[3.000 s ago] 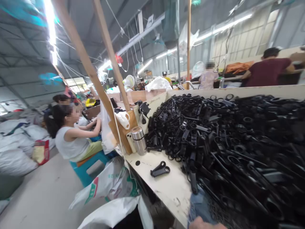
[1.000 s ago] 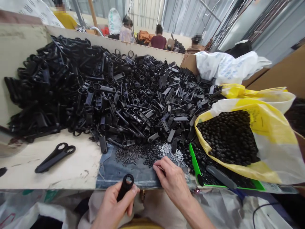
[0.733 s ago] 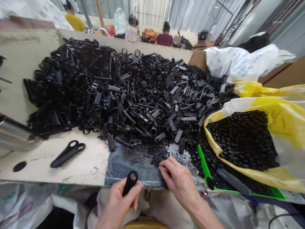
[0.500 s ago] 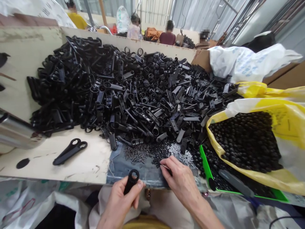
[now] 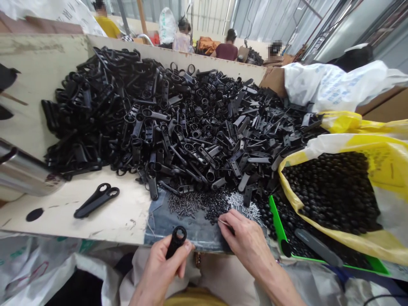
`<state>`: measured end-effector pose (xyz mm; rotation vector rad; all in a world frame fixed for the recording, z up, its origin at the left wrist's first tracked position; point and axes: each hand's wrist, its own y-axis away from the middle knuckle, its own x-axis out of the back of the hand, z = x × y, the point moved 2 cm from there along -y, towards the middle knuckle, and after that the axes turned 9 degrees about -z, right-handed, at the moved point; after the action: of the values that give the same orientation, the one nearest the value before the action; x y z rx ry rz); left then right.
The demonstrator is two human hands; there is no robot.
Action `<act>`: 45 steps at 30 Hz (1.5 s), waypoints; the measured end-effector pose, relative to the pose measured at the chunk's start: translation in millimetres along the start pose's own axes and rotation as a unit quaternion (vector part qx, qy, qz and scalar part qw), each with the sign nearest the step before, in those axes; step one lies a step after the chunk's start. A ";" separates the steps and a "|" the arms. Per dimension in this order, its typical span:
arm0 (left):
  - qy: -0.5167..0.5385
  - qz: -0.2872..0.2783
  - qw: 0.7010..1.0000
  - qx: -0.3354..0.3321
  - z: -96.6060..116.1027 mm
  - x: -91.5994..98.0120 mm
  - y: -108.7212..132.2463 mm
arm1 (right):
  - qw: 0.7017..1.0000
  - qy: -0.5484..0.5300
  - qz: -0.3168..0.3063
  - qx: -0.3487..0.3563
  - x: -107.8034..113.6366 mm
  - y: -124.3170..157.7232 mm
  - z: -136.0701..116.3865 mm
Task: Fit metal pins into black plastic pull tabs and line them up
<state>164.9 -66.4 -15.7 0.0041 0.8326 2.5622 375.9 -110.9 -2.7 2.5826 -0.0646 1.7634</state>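
Observation:
My left hand is closed round a black plastic handle piece with a ring at its top, held upright at the near table edge. My right hand rests on a denim cloth and pinches a thin metal pin between thumb and fingers. Just beyond its fingertips lie small heaps of dark screws and silver pins. A large pile of black plastic handle pieces covers the table behind.
An assembled black two-ring piece lies alone at left, near a steel flask. A yellow bag of black beads and a green tray sit at right. White sacks and several people are behind the board wall.
Three seconds ago the view faced left toward seated workers; it has swung onto the table. Over the last second both hands have kept their hold and barely shifted.

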 end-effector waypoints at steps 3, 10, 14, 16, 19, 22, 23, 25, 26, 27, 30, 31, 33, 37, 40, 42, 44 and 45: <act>-0.003 0.003 1.000 -0.004 -2.5 0.5 -1.6 | 1.000 -0.023 -0.002 0.009 1.4 -0.5 -0.4; -0.010 -0.001 1.000 -0.008 -3.4 0.8 -2.7 | 0.998 0.040 -0.049 0.005 -0.5 -7.7 -7.1; -0.007 -0.001 1.000 -0.002 -1.0 -0.5 -2.0 | 0.992 0.097 -0.079 0.005 0.1 -12.3 -11.8; -0.005 0.000 1.000 0.002 -1.1 -0.2 -2.1 | 0.992 0.100 -0.082 0.007 0.8 -12.7 -11.5; 0.002 0.000 1.000 0.008 -2.2 1.8 -1.8 | 0.997 0.041 -0.065 0.010 3.8 -9.7 -7.4; 0.016 -0.009 1.000 0.013 -1.1 3.4 0.3 | 0.993 -0.110 -0.045 -0.004 7.7 -3.3 -3.9; 0.020 -0.013 1.000 0.012 0.2 3.2 1.5 | 0.983 -0.179 -0.039 -0.017 7.9 -1.0 -4.3; 0.027 -0.023 0.999 0.002 4.1 1.6 4.0 | 0.940 -0.337 -0.023 -0.052 4.8 3.4 -8.8; 0.030 -0.029 0.999 -0.007 6.2 0.1 5.0 | 0.904 -0.422 -0.012 -0.071 1.1 5.3 -13.0; 0.032 -0.038 0.999 -0.017 8.3 -1.6 5.8 | 0.860 -0.503 -0.003 -0.091 -3.9 6.9 -18.4; 0.031 -0.064 0.996 -0.048 12.4 -5.9 6.7 | 0.719 -0.681 0.008 -0.139 -22.3 9.7 -38.1; 0.031 -0.068 0.996 -0.056 12.8 -6.5 6.6 | 0.683 -0.715 0.004 -0.150 -27.9 10.1 -44.4; 0.028 -0.066 0.995 -0.070 12.1 -6.2 6.3 | 0.637 -0.753 0.000 -0.165 -36.9 10.7 -54.0; 0.023 -0.052 0.995 -0.082 7.9 -3.4 6.6 | 0.601 -0.781 0.000 -0.169 -49.2 11.7 -60.4; 0.023 -0.050 0.995 -0.086 6.2 -3.0 7.1 | 0.593 -0.791 0.000 -0.154 -56.5 12.1 -59.9; 0.021 -0.051 0.995 -0.086 6.0 -3.3 7.3 | 0.589 -0.794 0.006 -0.152 -58.7 12.4 -59.9; 0.022 -0.052 0.994 -0.089 6.0 -3.8 7.5 | 0.587 -0.795 0.001 -0.151 -58.6 12.7 -61.2; 0.023 -0.053 0.994 -0.090 6.0 -3.9 7.6 | 0.587 -0.796 -0.003 -0.151 -58.1 12.9 -62.1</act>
<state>166.2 -70.2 -6.0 -0.1513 0.5981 2.5357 296.5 -120.1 -34.3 2.7334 -0.2937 -0.9665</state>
